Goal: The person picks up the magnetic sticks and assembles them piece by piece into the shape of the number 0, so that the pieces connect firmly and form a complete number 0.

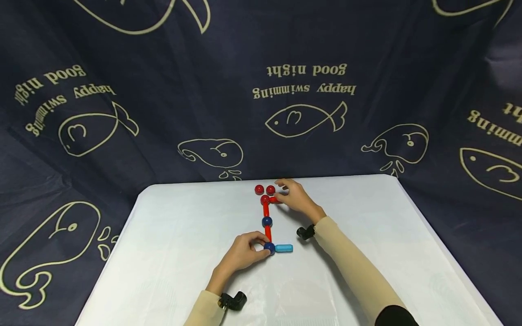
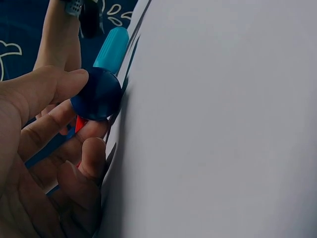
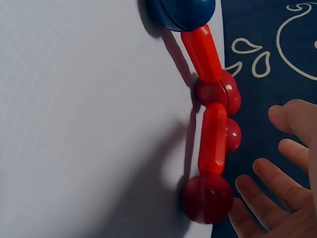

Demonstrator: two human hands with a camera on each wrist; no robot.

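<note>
A chain of toy rods and balls, apparently a building set, lies on the white table. My left hand [image 1: 244, 251] pinches the dark blue ball [image 2: 98, 94] at its near end between thumb and fingers. A light blue rod [image 1: 284, 248] sticks out from that ball to the right. Beyond it run a red rod [image 1: 268, 233], a second blue ball [image 1: 267, 221], another red rod [image 1: 266, 209] and a red ball [image 1: 265, 199]. From there a further red rod [image 3: 212, 139] leads to an end red ball [image 3: 207, 199], hidden by my right hand [image 1: 297, 197] in the head view. That hand's fingers are spread beside the end ball.
Two loose red balls, one on the left [image 1: 259, 189] and one on the right [image 1: 271, 190], lie just behind the chain near the table's [image 1: 183, 217] back edge. A dark cloth [image 1: 228, 90] with fish drawings hangs behind the table.
</note>
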